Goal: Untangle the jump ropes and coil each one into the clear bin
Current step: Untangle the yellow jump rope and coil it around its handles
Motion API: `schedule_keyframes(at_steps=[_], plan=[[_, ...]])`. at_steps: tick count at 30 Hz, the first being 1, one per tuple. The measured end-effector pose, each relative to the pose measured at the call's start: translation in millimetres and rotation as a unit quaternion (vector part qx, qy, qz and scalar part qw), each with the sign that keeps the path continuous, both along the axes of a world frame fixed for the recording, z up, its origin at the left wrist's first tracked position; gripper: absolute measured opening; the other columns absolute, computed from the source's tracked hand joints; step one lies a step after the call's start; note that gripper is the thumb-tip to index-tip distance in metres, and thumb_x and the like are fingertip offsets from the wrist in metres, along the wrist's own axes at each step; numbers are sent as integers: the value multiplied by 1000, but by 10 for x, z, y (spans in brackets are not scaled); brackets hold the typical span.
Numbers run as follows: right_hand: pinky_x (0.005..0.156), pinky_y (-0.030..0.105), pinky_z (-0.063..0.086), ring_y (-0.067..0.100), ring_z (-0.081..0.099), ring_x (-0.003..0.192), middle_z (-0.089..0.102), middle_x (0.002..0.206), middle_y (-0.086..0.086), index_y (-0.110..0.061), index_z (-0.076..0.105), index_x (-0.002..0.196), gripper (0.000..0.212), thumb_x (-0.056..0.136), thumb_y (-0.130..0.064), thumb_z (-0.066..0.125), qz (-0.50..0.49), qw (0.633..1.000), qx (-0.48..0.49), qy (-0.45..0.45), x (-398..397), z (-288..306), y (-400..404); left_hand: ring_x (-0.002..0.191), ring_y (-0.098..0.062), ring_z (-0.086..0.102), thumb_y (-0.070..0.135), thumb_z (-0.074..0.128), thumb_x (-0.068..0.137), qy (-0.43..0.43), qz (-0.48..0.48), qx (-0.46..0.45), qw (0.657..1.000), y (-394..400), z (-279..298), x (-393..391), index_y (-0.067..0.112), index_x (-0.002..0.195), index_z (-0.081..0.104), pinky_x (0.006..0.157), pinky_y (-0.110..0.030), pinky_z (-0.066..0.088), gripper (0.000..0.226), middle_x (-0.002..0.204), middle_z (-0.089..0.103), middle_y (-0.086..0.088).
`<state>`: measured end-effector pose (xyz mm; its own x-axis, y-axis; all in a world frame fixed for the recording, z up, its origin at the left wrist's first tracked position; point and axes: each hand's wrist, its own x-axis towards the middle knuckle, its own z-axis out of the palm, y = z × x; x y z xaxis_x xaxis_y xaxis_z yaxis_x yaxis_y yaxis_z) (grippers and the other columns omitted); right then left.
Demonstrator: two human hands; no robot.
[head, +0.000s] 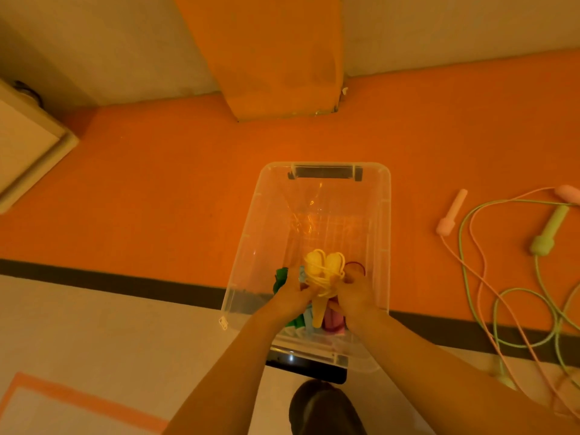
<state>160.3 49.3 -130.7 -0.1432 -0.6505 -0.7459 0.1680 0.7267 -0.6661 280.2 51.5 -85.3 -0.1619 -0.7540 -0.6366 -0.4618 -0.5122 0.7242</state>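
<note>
1. A dark shoe [323, 409] stands on the floor nearest the camera.
2. Over the near end of the clear bin [384, 215], the left hand [293, 293] and right hand [354, 293] each keep a closed grip on the coiled yellow jump rope [323, 268].
3. Green, blue and pink bundles [332, 321] lie in the bin beneath.
4. Right of the bin, the pink rope [452, 211] and green rope [549, 230] lie tangled on the orange floor [157, 199].

An orange floor [157, 189] meets a pale strip across a dark line [110, 282] — an orange pillar [266, 58] rises behind, a white cabinet [28, 142] at far left.
</note>
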Motion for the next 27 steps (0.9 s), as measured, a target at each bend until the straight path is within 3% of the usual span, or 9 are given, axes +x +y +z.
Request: schedule_keyframes(at_steps=[3, 5, 7, 10, 12, 14, 18, 23, 27], plan=[[84, 47, 52, 30, 57, 95, 57, 100, 10, -3, 53, 108, 16, 95, -11, 49, -7, 999, -35, 21, 10, -26, 64, 120, -14, 52, 27, 55, 97, -11, -39, -20, 999, 45, -26, -4, 28, 141, 24, 100, -30, 45, 54, 137, 49, -2], [83, 42, 50, 26, 53, 95, 52, 102, 6, -13, 51, 111, 17, 94, -10, 50, 29, 996, -52, 72, -4, 27, 133, 118, -15, 53, 34, 56, 96, -30, -39, -19, 999, 66, -47, 9, 28, 145, 17, 101, -34, 45, 63, 134, 50, -2], [73, 30, 51, 21, 54, 84, 54, 93, 8, -17, 50, 98, 9, 96, -9, 46, 19, 995, -80, 64, 11, 59, 195, 116, -14, 51, 36, 53, 97, -44, -45, -28, 998, 71, -38, 26, 34, 143, 15, 101, -34, 45, 59, 137, 48, -2], [54, 12, 47, 9, 50, 67, 52, 77, 4, -11, 53, 85, 21, 100, -6, 38, 26, 988, -108, 108, 23, 41, 256, 115, -8, 45, 41, 41, 100, -72, -73, -29, 994, 65, 2, 56, 28, 148, 17, 94, -24, 39, 55, 144, 41, -1], [61, 16, 52, 15, 57, 73, 57, 82, 6, -5, 56, 99, 15, 99, -7, 42, 4, 997, -64, 43, 14, 37, 298, 107, -10, 46, 42, 36, 101, -99, -74, -25, 992, 57, 23, 64, 27, 149, 18, 89, -25, 37, 54, 142, 43, -4], [67, 24, 54, 21, 60, 79, 60, 88, 7, -7, 57, 105, 14, 97, -10, 46, 12, 997, -60, 46, -11, 57, 317, 106, -13, 48, 42, 33, 102, -114, -76, -30, 990, 52, 32, 62, 28, 148, 22, 88, -24, 36, 49, 142, 44, -6], [58, 15, 40, 7, 53, 74, 59, 82, -4, -17, 58, 89, 15, 98, -13, 47, -7, 997, -75, 21, -23, 114, 270, 121, -19, 50, 42, 32, 102, -132, -87, -58, 986, 24, -21, 27, 29, 146, 29, 90, -22, 35, 46, 143, 46, -3], [62, 16, 44, 16, 56, 83, 60, 91, 6, -9, 56, 94, 10, 98, -11, 47, -41, 995, -92, 6, 18, 66, 237, 126, -20, 46, 37, 33, 103, -135, -84, -75, 985, -29, -124, -4, 27, 147, 31, 92, -23, 34, 45, 147, 41, -5], [55, 7, 47, 8, 56, 78, 60, 91, 2, -8, 55, 105, 10, 99, -10, 47, -59, 991, -118, -10, 25, 69, 245, 130, -21, 42, 30, 35, 104, -134, -75, -77, 985, -60, -137, -2, 25, 148, 29, 95, -22, 32, 45, 150, 37, -5]])
